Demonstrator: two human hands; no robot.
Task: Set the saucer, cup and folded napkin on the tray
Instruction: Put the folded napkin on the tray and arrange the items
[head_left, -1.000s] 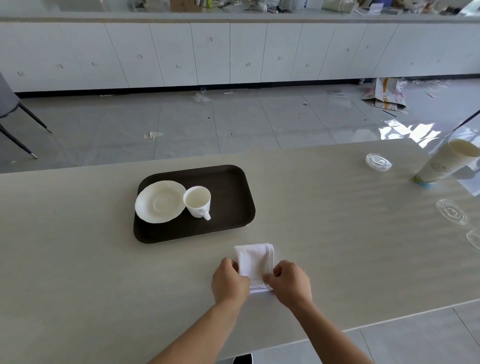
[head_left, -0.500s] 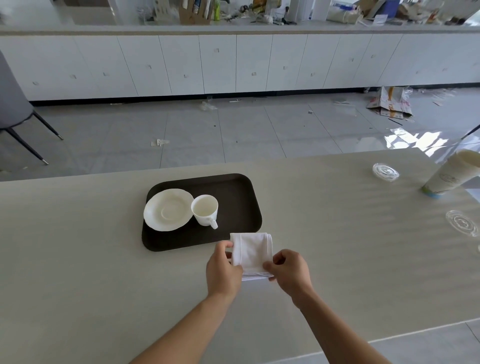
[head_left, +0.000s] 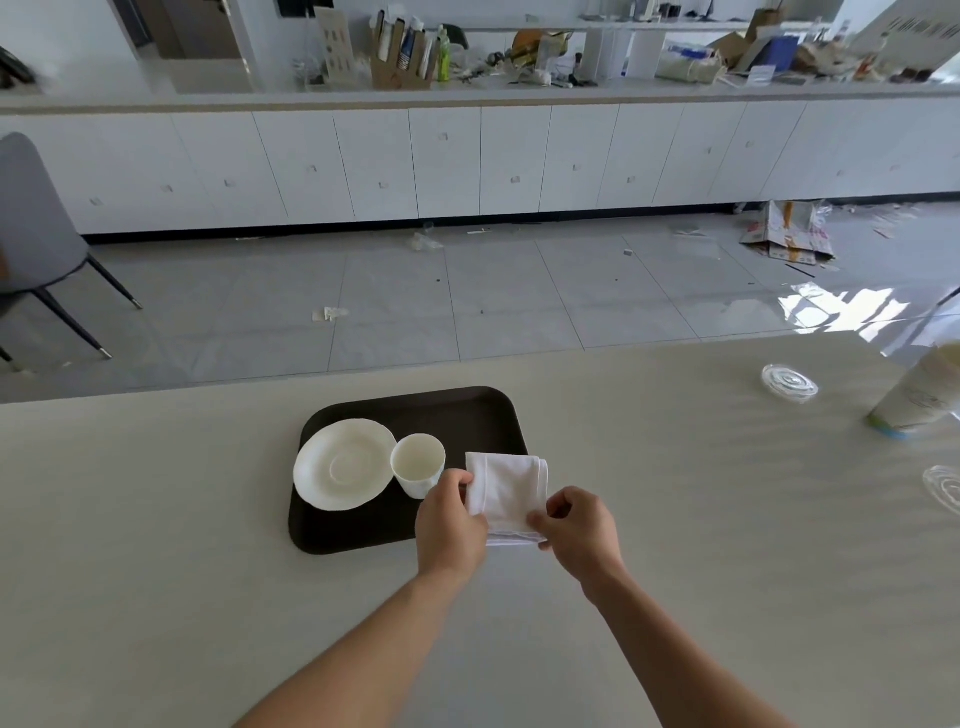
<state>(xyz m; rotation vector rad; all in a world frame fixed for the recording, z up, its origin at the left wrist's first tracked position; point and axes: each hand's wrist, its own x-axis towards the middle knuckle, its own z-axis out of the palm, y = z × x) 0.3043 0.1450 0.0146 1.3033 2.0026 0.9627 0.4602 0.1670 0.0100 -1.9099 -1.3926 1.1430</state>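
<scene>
A dark brown tray (head_left: 457, 410) lies on the pale table (head_left: 156, 571). On its left part rests a white saucer (head_left: 343, 464), and a white cup (head_left: 417, 464) stands just right of the saucer. A folded white napkin (head_left: 508, 491) is held over the tray's right front corner, its near edge reaching past the tray rim. My left hand (head_left: 449, 525) pinches the napkin's left near corner, close to the cup. My right hand (head_left: 579, 527) pinches its right near corner.
At the right of the table stand a tall paper cup (head_left: 919, 400), a clear plastic lid (head_left: 789, 383) and another clear lid (head_left: 945, 488) at the frame edge. A grey chair (head_left: 31, 239) stands on the floor at far left.
Both hands have carried the napkin away from me, off the bare table and over the tray's right front corner. Saucer and cup stayed put.
</scene>
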